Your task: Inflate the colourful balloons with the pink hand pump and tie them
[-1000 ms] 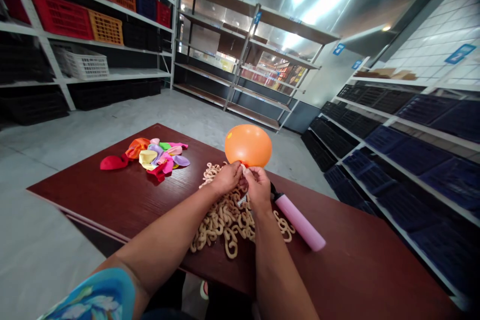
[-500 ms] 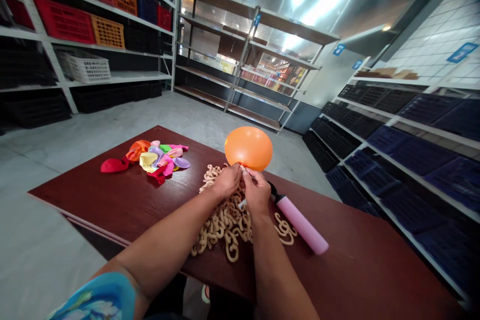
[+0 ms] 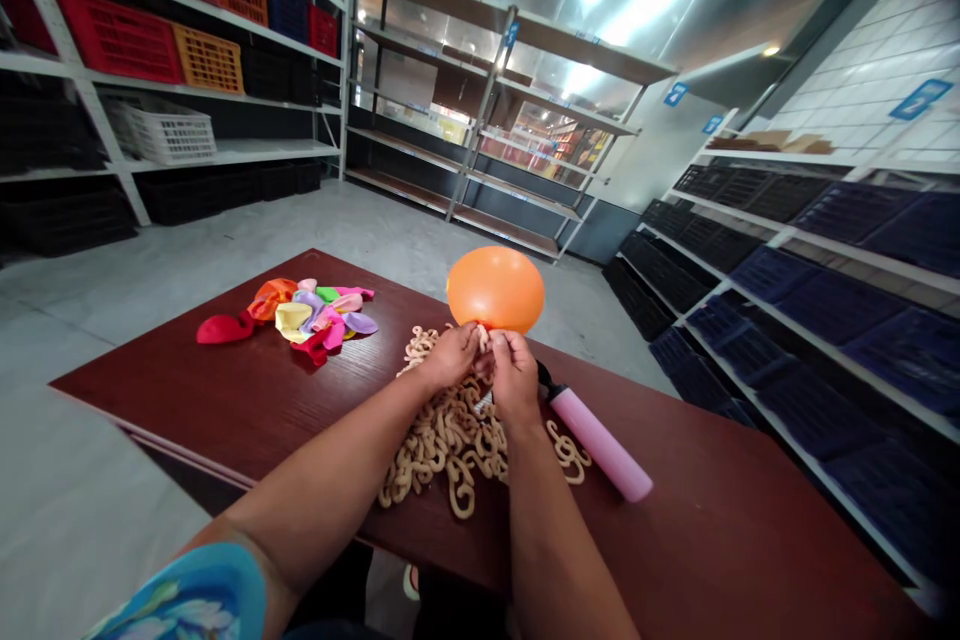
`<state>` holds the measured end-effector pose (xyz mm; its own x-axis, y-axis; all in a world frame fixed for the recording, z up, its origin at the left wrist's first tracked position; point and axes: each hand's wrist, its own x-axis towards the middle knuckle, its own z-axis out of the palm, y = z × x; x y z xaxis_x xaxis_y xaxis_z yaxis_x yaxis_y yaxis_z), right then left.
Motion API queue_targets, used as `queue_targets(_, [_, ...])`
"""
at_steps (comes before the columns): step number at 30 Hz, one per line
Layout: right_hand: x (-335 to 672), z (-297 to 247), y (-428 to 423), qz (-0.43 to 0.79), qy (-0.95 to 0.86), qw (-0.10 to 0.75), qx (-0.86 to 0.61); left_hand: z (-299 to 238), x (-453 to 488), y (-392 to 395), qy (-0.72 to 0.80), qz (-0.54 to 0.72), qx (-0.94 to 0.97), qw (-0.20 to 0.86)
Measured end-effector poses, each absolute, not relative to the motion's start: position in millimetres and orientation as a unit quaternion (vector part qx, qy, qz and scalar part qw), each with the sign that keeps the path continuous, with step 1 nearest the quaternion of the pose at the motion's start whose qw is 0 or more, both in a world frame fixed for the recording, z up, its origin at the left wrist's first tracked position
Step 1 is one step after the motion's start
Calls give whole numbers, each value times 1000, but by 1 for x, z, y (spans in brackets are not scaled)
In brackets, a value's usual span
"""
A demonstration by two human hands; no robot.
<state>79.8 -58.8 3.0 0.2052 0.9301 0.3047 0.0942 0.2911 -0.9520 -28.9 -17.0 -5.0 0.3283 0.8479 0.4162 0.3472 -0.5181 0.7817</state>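
Note:
An inflated orange balloon [image 3: 495, 288] stands above the table, its neck end down at my fingertips. My left hand [image 3: 453, 354] is closed in a pinch at the balloon's neck. From the other side my right hand [image 3: 514, 370] is closed too, its thumb and fingers at a short tan piece of cord between the hands. The knot or neck itself is mostly hidden by the fingers. Under my wrists lies a heap of curly tan cords [image 3: 442, 440]. A pink hand pump [image 3: 601, 444] with a black end lies to the right of my right hand.
Limp balloons in several colours [image 3: 319, 315] lie in a pile at the left of the dark red table [image 3: 697, 510]. White shelving with plastic crates [image 3: 116, 35] stands at the left, more dark crates [image 3: 847, 320] at the right, and a metal rack [image 3: 491, 90] behind.
My fingers have shifted slightly at the balloon's neck, and the tan cord between them shows more now. The balloon stays almost in place. The whole view has moved a little.

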Motion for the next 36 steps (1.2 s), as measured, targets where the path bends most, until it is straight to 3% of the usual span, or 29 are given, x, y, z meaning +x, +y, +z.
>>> queue_targets(13, [85,7,-60,236,-583,595,-500,-6,-28,-15,396,419,769,276])
queue_targets(20, [93,5,-60,264,-608,534,-525,-7,-31,-14,386,394,794,256])
queue_targets(29, [82,7,-59,428,-470,637,-437,3,-30,-21,386,409,769,304])
queue_targets(36, [85,8,-57,465,-452,619,-444,1,-31,-19,394,399,783,271])
